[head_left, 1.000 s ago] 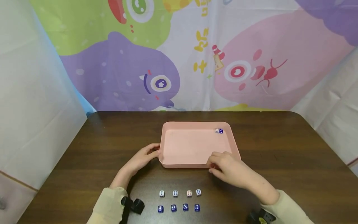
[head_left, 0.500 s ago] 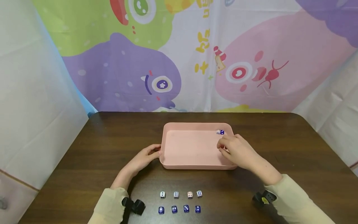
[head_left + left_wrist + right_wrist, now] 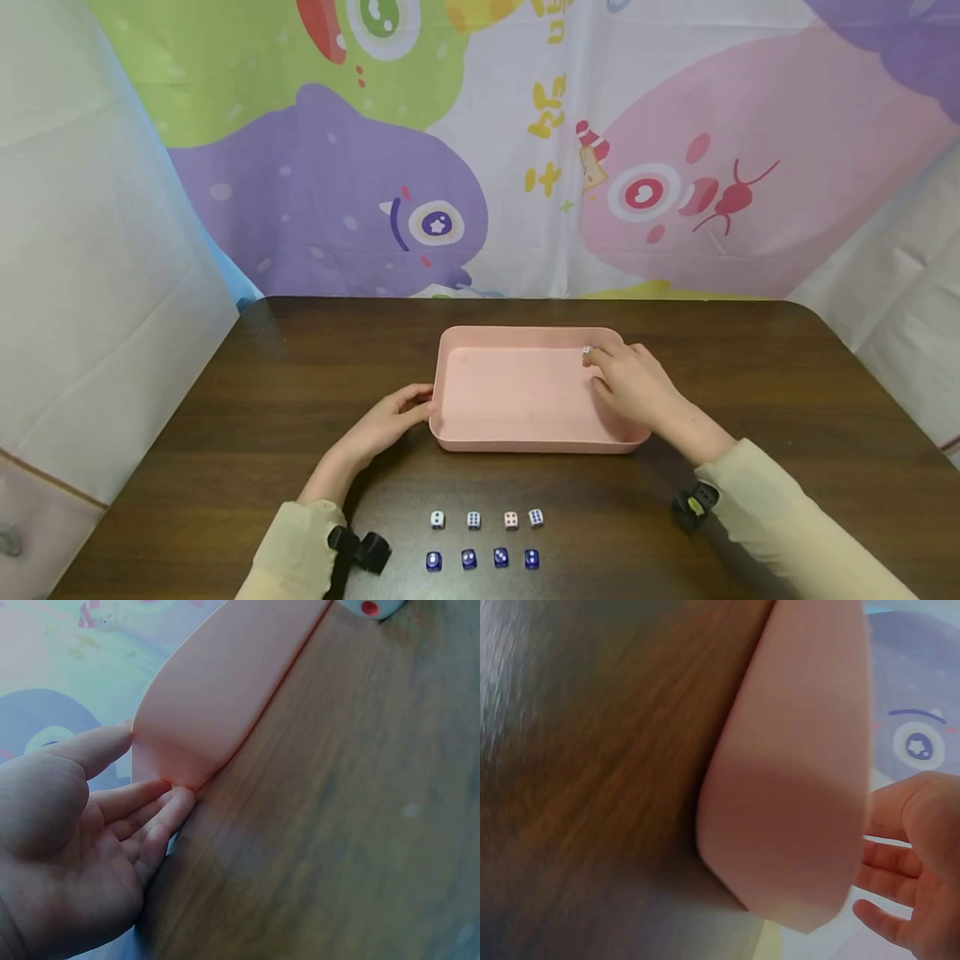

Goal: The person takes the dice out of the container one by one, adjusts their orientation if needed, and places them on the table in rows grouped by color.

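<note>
A pink tray [image 3: 517, 447] stands on the dark wooden table. My left hand [image 3: 387, 425] holds the tray by its left side, and in the left wrist view the thumb [image 3: 112, 742] meets the rim while the curled fingers touch the lower corner. Over the tray's right side reaches my right hand [image 3: 633, 383], its fingers bent down at a white die [image 3: 587, 352] in the back right corner. The thumb stands apart from those fingers. A blue die beside the white one is hidden behind the hand. In the right wrist view, the tray wall hides some of the right hand's fingertips.
Nearer the table's front lie two rows of dice: white ones such as this white die [image 3: 474, 521] behind, blue ones such as this blue die [image 3: 468, 559] in front. A cartoon-printed cloth [image 3: 517, 242] hangs behind the table [image 3: 360, 350].
My right hand has moved from the tray's front edge into the tray and back toward its far right corner, now covering the blue die there. The left hand stays on the tray.
</note>
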Tool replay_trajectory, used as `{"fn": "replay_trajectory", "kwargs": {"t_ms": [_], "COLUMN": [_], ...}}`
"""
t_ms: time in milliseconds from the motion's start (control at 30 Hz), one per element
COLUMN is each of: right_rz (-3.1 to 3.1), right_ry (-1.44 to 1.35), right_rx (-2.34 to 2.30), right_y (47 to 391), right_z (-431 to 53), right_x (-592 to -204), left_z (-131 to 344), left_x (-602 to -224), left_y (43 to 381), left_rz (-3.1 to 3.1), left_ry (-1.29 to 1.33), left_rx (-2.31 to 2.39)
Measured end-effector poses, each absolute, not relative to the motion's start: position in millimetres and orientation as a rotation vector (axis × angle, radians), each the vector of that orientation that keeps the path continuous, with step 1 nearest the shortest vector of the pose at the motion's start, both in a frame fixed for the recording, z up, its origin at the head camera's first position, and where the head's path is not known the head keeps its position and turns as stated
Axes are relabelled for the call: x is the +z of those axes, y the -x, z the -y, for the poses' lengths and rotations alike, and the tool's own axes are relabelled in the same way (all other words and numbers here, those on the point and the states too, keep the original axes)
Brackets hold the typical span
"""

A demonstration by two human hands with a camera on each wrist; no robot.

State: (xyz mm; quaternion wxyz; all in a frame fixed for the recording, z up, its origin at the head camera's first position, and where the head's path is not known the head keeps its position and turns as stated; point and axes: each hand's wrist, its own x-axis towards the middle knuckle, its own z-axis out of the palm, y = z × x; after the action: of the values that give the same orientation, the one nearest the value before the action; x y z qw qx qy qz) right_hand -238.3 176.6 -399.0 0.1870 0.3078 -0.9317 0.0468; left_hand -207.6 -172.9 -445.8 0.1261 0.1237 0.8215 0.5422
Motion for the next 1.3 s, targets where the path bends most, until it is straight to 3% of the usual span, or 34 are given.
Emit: {"fn": "replay_trajectory", "kwargs": {"t_ms": [1300], "right_rz": [2.656], "right_ry": [-0.835], "right_rx": [-0.037], "right_y": [279.9], "right_z": [-177.6], "right_x": [-428.2], "left_z": [175.0], "left_x": [-449.2], "left_y": [209.8], "left_rz": [-2.387], "left_ry": [-0.351], "left_rx": [1.589]}}
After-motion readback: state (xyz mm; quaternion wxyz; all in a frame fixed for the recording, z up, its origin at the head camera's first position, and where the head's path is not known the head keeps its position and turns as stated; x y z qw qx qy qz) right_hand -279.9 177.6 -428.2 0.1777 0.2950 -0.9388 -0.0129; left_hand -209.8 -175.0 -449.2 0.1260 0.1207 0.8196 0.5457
